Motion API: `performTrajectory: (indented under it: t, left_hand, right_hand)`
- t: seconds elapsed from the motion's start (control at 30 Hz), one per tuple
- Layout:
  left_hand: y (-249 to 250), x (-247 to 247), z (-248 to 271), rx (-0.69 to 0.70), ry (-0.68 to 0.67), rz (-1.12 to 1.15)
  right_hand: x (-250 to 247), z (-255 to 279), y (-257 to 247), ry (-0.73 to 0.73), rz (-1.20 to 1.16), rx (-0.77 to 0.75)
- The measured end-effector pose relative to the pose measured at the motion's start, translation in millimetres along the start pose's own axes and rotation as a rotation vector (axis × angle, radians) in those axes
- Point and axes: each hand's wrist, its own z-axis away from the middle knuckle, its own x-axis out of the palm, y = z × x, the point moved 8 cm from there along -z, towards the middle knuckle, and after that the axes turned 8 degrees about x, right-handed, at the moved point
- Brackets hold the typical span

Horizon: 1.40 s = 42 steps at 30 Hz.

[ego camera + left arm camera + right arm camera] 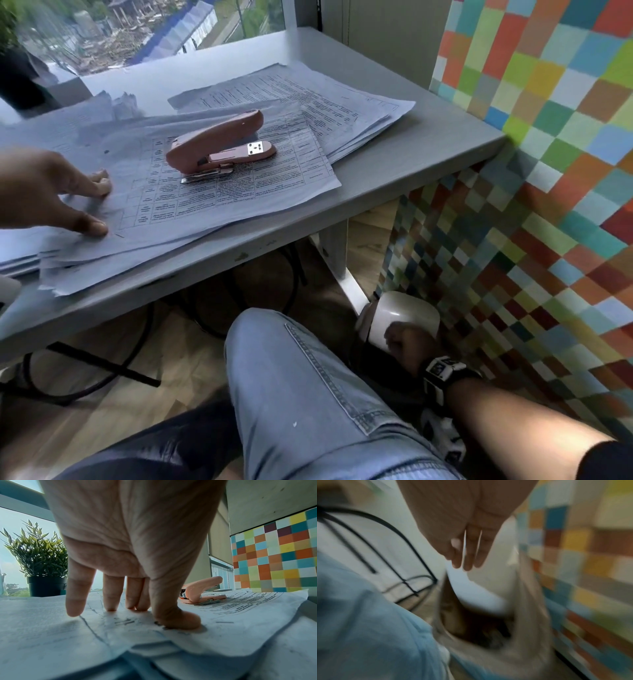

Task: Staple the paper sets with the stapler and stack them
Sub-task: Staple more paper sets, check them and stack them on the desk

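Under the left fingertips, lying across a grey painted table [394,178]: loose spreads of white printed paper sheets [239,192], overlapping in several untidy layers, the top sheet bearing a ruled table of text. Sitting on that top sheet, off to the right of the left fingers and apart from them: a pink plastic stapler [219,147], its top arm raised and its metal base flat on the page. Pressing down on the near-left part of the papers: the left hand [44,192], fingers [109,599] straight and spread, tips and thumb touching the sheet, little finger lifted just clear, nothing gripped. Showing just right of the thumb in the left wrist view: a short dark staple [224,622] in the corner of the page. Standing beyond the left fingers by the window: a green leafy plant in a black pot [42,566].

Below table level, beside the blue denim knee [308,377] and near a wall of multicoloured squares [548,171]: the right hand [406,346], reaching down at a white rounded bin with a clear liner bag [404,318]. Hanging over its dark opening in the blurred right wrist view: the right fingers [467,555], straight and close together, holding nothing.
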Motion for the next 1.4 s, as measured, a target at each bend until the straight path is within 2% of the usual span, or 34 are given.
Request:
performTrajectory:
  t: [0.1,0.13,0.2,0.3,0.37,0.47,0.57,0.6,0.67,0.77,0.87,1.03,1.23,1.4]
  left_hand:
    - [7,-2,6,-0.038,0.018,0.12]
    - [6,0,5,-0.064,-0.002,0.09]
    - [12,-2,9,-0.093,-0.061,0.019]
    - [29,-11,17,-0.052,-0.113,-0.112]
    - [40,-13,21,-0.035,-0.152,-0.142]
    - [47,-13,24,-0.023,-0.193,-0.169]
    - [54,-13,29,0.038,-0.201,-0.122]
    - [57,-13,30,0.052,-0.2,-0.105]
    - [60,-14,34,0.059,-0.201,-0.072]
    - [57,-11,41,0.042,-0.24,-0.003]
    - [57,-5,45,0.046,-0.276,0.005]
    - [53,1,45,0.041,-0.314,-0.018]
    - [50,6,44,0.05,-0.327,0.015]
    - [49,6,45,0.038,-0.333,0.021]
  right_hand:
    - [-59,10,-58,0.186,0.02,-0.183]
    - [-79,13,-83,0.167,0.043,-0.241]
    - [-116,22,-136,0.042,0.136,-0.333]
    - [-173,50,-214,-0.121,0.231,-0.513]
    - [-217,77,-268,-0.102,0.218,-0.655]
    - [-261,99,-331,-0.127,0.165,-0.778]
    - [-291,93,-383,0.004,0.069,-0.893]
    - [-296,84,-396,0.072,0.089,-0.899]
    - [-294,55,-413,0.161,0.289,-0.814]
    - [-275,13,-421,0.126,0.582,-0.63]
    - [-265,1,-441,0.166,0.622,-0.645]
    - [-248,-12,-450,0.068,0.653,-0.547]
    - [-231,8,-458,-0.051,0.592,-0.699]
    - [-223,17,-468,-0.05,0.588,-0.776]
